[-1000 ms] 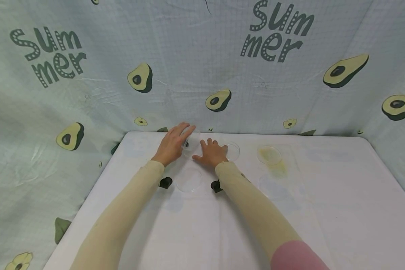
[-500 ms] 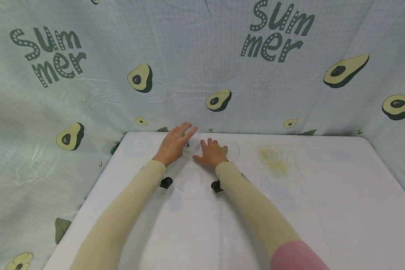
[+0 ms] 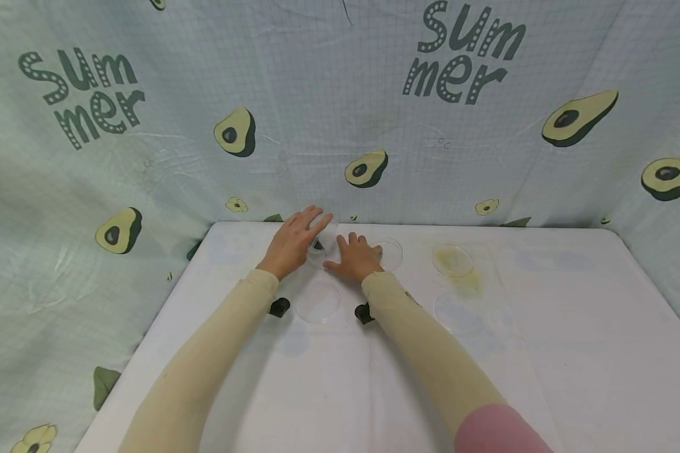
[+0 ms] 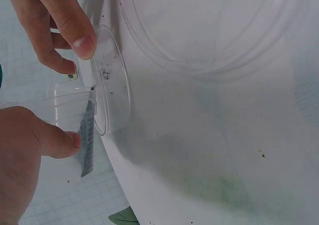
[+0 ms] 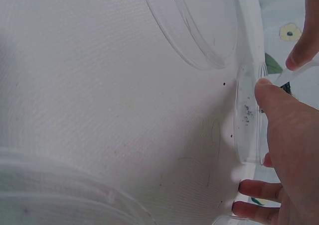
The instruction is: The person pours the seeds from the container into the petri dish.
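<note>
Your L hand (image 3: 289, 246) grips clear plastic cup (image 4: 65, 98) w/ dark grains (image 4: 87, 140), R hand (image 3: 356, 258) clear round dish (image 4: 117, 90); overtilting risks spills.

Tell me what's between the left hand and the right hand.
In the head view, a clear cup of dark grains, held by the left hand, and a clear petri dish.

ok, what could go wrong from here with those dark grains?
Likeliest is a spill: the left hand holds the clear container right by the edge of the specked dish, so grains could miss it; a few specks already lie outside on the table.
Overpouring is possible: far more grains show in the container than in the dish.
The right hand touches the dish's edge, so a nudge might shift it.
</note>
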Motion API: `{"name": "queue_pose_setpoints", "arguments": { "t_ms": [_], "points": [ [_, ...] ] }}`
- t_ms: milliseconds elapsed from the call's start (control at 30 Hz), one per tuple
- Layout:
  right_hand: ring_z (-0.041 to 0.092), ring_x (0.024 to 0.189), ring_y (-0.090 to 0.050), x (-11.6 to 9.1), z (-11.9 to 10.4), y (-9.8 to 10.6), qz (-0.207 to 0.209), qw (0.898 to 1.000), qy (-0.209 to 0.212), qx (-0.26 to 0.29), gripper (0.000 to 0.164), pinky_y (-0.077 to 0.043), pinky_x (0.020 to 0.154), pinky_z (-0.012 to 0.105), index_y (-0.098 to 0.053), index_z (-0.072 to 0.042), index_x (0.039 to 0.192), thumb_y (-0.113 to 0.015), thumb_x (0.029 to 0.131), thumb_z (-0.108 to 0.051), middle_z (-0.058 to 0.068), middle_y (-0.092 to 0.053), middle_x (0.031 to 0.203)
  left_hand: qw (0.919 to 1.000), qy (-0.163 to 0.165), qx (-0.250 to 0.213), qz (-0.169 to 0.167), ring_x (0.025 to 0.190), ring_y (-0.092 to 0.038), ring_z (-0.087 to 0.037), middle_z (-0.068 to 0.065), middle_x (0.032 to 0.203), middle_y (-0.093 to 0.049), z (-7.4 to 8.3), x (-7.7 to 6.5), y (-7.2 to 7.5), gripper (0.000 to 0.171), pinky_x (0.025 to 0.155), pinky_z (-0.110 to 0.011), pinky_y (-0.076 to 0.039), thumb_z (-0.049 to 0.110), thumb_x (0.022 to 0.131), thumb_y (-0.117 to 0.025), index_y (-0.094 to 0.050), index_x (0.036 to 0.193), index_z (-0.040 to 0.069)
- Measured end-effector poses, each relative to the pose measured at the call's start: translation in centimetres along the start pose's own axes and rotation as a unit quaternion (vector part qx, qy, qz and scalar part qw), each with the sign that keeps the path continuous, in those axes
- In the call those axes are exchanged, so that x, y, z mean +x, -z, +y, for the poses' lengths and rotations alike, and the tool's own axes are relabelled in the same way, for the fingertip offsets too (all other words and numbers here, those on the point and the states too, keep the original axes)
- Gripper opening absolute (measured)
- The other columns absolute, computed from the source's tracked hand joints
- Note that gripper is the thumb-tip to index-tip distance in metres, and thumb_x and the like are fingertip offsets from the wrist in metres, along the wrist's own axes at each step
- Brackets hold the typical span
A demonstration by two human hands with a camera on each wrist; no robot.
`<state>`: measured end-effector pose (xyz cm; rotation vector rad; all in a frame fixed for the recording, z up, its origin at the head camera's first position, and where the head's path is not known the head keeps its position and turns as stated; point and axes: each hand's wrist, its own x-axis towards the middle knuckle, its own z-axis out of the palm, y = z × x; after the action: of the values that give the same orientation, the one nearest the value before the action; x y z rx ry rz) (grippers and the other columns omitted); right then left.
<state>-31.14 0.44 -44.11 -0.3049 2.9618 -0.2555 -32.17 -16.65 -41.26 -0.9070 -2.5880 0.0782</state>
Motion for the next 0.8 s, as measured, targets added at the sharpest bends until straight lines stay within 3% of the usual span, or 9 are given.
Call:
{"name": "queue_pose_setpoints", "arguments": {
  "t_ms": [333, 800],
  "points": [
    [0.032, 0.137, -0.040, 0.01, 0.06, 0.06, 0.001, 1.000, -0.001, 0.005, 0.081, -0.038, 0.101, 0.067, -0.032, -0.021, 0.152, -0.051, 0.088, -0.067, 0.011, -0.038, 0.150, 0.9999, -0.002, 0.000, -0.012, 0.144, -0.033, -0.027, -0.011, 0.149, -0.042, -0.02, 0.20, 0.17, 0.075, 0.118, -0.043, -0.029, -0.008, 0.083, -0.067, -0.038, 0.148, 0.019],
    [0.032, 0.136, -0.040, -0.03, 0.11, 0.12, 0.003, 1.000, 0.005, 0.002, 0.081, -0.039, 0.100, 0.066, -0.032, -0.021, 0.152, -0.051, 0.088, -0.067, 0.010, -0.039, 0.150, 0.9998, -0.011, 0.014, -0.001, 0.142, -0.036, -0.028, -0.012, 0.147, -0.044, -0.06, 0.61, 0.21, 0.078, 0.116, -0.044, -0.032, -0.008, 0.080, -0.071, -0.041, 0.146, 0.018]
  ]
}}
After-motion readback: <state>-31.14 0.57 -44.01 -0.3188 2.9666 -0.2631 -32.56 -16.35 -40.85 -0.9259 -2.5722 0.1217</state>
